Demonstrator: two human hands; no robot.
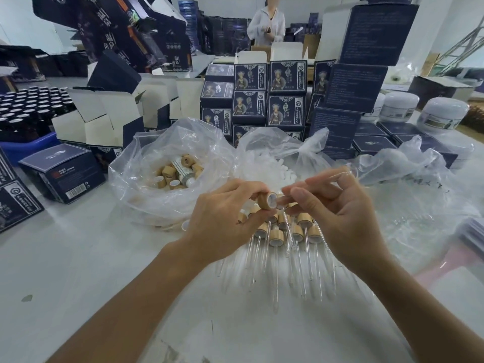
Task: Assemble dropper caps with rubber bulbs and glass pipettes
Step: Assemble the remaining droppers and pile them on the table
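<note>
The left hand (225,218) grips a wooden cap (266,200) above the table (78,258), its open end toward the right hand (337,213). The right fingers are curled and seem to pinch a glass pipette (332,176), which is blurred. Finished droppers (285,231) lie below the hands.

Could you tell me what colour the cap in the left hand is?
Light tan, wood-look, with a white inside; head view.

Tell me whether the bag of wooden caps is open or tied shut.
Open: the plastic bag's mouth gapes upward, with loose wooden caps visible inside.
</note>
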